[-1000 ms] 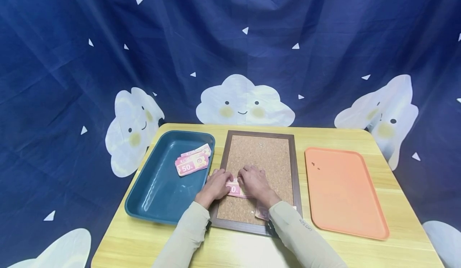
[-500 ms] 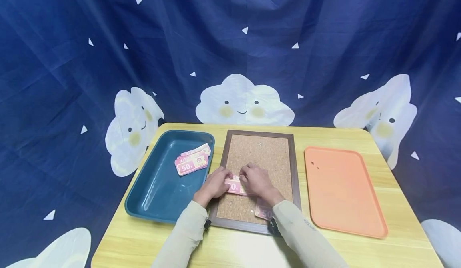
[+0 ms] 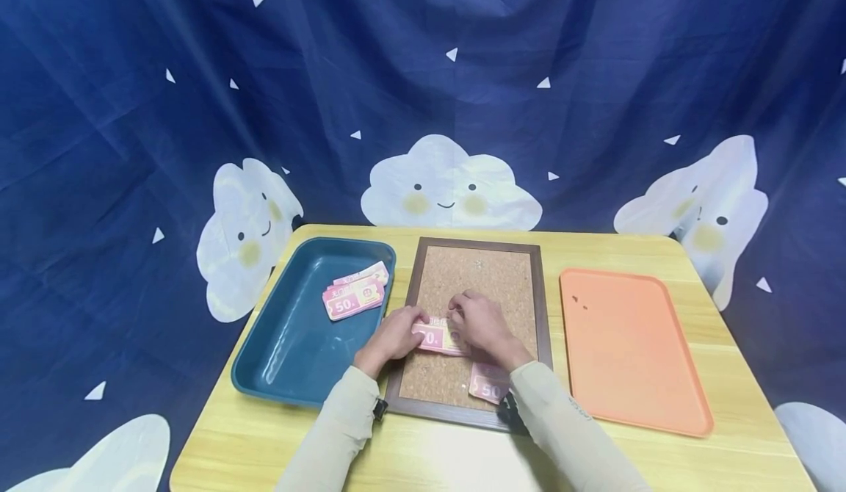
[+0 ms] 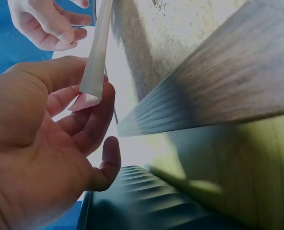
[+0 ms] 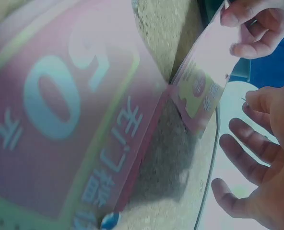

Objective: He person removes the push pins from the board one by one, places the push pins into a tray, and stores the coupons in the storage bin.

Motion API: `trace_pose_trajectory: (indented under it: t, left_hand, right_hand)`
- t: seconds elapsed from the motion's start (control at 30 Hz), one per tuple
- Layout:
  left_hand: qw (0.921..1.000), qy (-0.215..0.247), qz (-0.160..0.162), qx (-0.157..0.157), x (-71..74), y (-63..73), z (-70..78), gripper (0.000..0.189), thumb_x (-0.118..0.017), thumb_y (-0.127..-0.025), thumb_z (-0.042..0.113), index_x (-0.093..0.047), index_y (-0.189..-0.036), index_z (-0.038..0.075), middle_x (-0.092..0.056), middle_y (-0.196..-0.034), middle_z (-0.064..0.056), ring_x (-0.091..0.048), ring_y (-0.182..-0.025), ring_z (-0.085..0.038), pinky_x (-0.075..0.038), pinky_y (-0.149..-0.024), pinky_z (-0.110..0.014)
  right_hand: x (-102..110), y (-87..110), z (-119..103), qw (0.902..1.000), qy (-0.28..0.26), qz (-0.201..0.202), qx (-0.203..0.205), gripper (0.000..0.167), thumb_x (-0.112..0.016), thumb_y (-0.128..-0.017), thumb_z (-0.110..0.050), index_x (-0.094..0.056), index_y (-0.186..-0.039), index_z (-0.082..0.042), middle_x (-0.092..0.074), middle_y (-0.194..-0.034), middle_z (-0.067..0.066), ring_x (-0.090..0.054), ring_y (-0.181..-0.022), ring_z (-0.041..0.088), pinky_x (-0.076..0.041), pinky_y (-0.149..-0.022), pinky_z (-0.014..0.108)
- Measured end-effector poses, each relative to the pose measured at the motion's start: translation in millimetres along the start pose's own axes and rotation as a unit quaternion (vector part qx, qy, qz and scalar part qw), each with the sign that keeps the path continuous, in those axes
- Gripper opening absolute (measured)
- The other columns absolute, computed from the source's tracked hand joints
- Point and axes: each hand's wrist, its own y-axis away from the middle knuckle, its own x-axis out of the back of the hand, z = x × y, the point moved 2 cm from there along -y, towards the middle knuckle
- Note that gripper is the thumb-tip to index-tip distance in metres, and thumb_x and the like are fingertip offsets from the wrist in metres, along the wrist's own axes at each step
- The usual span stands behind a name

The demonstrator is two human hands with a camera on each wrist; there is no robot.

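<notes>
In the head view my left hand (image 3: 396, 332) pinches the left end of several stacked pink coupons (image 3: 432, 338) above the cork board (image 3: 429, 389). The left wrist view shows the coupons (image 4: 96, 67) edge-on between thumb and fingers of my left hand (image 4: 51, 124). My right hand (image 3: 485, 323) is at the coupons' right end. In the right wrist view, thumb and forefinger of my right hand (image 5: 266, 143) meet on a tiny thin pin (image 5: 246, 101), its head hidden. Another pink coupon (image 3: 487, 383) lies on the board's lower right, with a small bluish pin head (image 5: 110, 220) at its edge.
A dark blue tray (image 3: 284, 352) with more pink coupons (image 3: 353, 297) stands left of the board. On the right lies an orange tray (image 3: 634, 360) holding a few tiny dark things (image 3: 576, 299). A brown frame (image 3: 545, 316) edges the cork.
My right hand has shifted right and a little away from me, uncovering more of both the held coupons and the lower one. The left hand keeps its grip almost in place.
</notes>
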Motion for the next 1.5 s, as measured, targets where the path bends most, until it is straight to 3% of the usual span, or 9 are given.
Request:
trace_pose_trajectory:
  t: [0.4,0.7,1.03,1.5]
  left_hand:
    - [0.9988,0.032,0.016,0.032,3.2,-0.9,3.7,0.02,-0.063,-0.087,0.01,-0.063,-0.107,0.016,-0.063,-0.107,-0.002,-0.058,-0.099,-0.019,-0.047,-0.092,-0.041]
    - [0.9964,0.058,0.06,0.01,10.8,-0.7,2.6,0.022,-0.06,-0.087,0.008,-0.063,-0.108,0.014,-0.065,-0.112,-0.005,-0.061,-0.103,-0.021,-0.048,-0.093,-0.04]
    - [0.9936,0.072,0.086,-0.003,18.4,-0.5,3.3,0.021,-0.058,-0.09,0.006,-0.062,-0.11,0.012,-0.065,-0.115,-0.007,-0.061,-0.108,-0.023,-0.047,-0.096,-0.042]
    - [0.9893,0.09,0.114,0.015,32.1,-1.1,0.2,0.023,-0.055,-0.093,0.01,-0.063,-0.114,0.012,-0.064,-0.122,-0.008,-0.058,-0.118,-0.028,-0.043,-0.102,-0.046]
  right_hand:
    - [4,0.9,4,0.9998,0.009,0.017,-0.01,0.013,-0.063,-0.09,-0.031,-0.07,-0.098,-0.023,-0.066,-0.098,-0.002,-0.065,-0.094,0.021,-0.046,-0.088,0.048]
    - [9,0.6,12,0.9992,0.015,0.036,-0.01,0.011,-0.065,-0.089,-0.031,-0.07,-0.095,-0.023,-0.067,-0.093,-0.003,-0.067,-0.091,0.021,-0.047,-0.088,0.049]
    - [14,1.8,18,0.9983,0.017,0.055,-0.007,0.012,-0.063,-0.089,-0.031,-0.07,-0.094,-0.022,-0.068,-0.094,-0.002,-0.066,-0.09,0.022,-0.047,-0.087,0.048]
    - [21,3.2,30,0.9974,0.015,0.067,-0.019,0.012,-0.061,-0.089,-0.027,-0.07,-0.095,-0.021,-0.067,-0.092,-0.002,-0.066,-0.086,0.02,-0.046,-0.089,0.049]
